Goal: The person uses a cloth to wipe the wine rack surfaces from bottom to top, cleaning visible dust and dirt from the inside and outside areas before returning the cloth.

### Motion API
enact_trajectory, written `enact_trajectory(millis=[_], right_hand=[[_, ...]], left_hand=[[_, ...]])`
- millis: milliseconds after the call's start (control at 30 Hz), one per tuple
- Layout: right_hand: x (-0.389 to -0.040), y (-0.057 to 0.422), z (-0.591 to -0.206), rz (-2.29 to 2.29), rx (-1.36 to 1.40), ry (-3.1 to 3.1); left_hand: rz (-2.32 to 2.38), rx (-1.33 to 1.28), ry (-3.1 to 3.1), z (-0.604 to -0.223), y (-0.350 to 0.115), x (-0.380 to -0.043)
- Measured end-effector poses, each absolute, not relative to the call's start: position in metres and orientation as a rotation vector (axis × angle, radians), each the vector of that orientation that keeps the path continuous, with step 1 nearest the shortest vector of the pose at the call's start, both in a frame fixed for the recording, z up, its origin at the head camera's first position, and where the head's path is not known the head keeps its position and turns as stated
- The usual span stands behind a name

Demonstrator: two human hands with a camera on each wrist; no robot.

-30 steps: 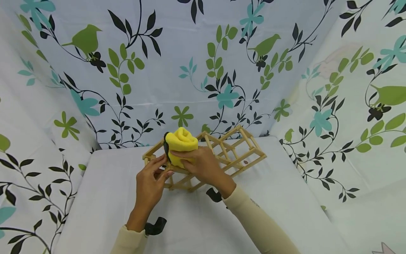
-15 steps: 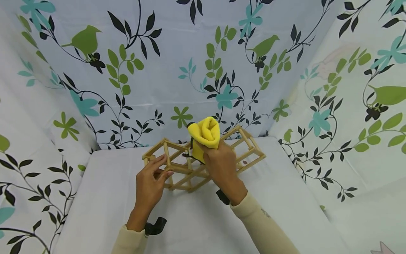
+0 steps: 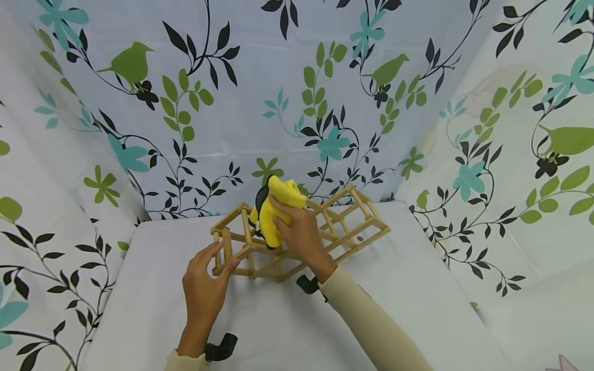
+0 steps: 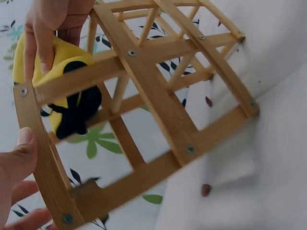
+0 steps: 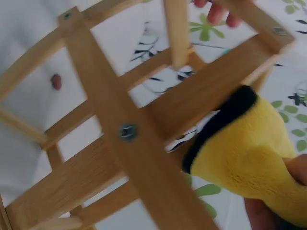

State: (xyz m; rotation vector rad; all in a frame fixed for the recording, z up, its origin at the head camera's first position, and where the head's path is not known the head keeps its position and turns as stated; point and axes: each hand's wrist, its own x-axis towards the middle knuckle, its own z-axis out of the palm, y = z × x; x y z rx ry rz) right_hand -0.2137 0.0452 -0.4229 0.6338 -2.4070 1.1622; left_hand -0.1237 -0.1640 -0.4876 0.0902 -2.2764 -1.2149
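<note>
A wooden rack (image 3: 227,242) of crossed slats and round dowels stands on the white-covered table. My left hand (image 3: 204,283) holds its left end; in the left wrist view the thumb (image 4: 23,153) lies on an end slat, fingers behind. My right hand (image 3: 301,232) grips a bunched yellow cloth (image 3: 275,216) with black edging, over the rack's left part. In the left wrist view the cloth (image 4: 53,52) is draped over an upper slat, its black edge hanging behind. Seen from the right wrist, the cloth (image 5: 244,153) lies against a slat.
The white table (image 3: 153,288) reaches back to a leaf-and-bird printed curtain (image 3: 223,103), which also hangs at both sides. Screw heads (image 5: 127,132) show where slats join. A black wrist mount (image 3: 221,348) sits at the left wrist, with another at the right wrist.
My right hand moved the cloth right along the rack, then back left. My left hand has shifted slightly left and down along the rack's end. The rack stays in place.
</note>
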Motion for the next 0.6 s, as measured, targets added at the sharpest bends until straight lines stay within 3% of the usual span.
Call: enact_trajectory(millis=[233,400,600], right_hand=[[-0.224,0.030,-0.443,1.171,0.594,-2.480],[-0.225,0.029,-0.434,1.266,0.699,-2.870],[-0.255,0.022,-0.433,1.238,1.227,-3.073]], left_hand=[[-1.444,0.249,-2.256,-0.508,-0.175,-0.116],[-1.639,0.319,-2.223,-0.513,-0.177,-0.119],[-1.668,0.377,-2.261,-0.515,-0.179,-0.120]])
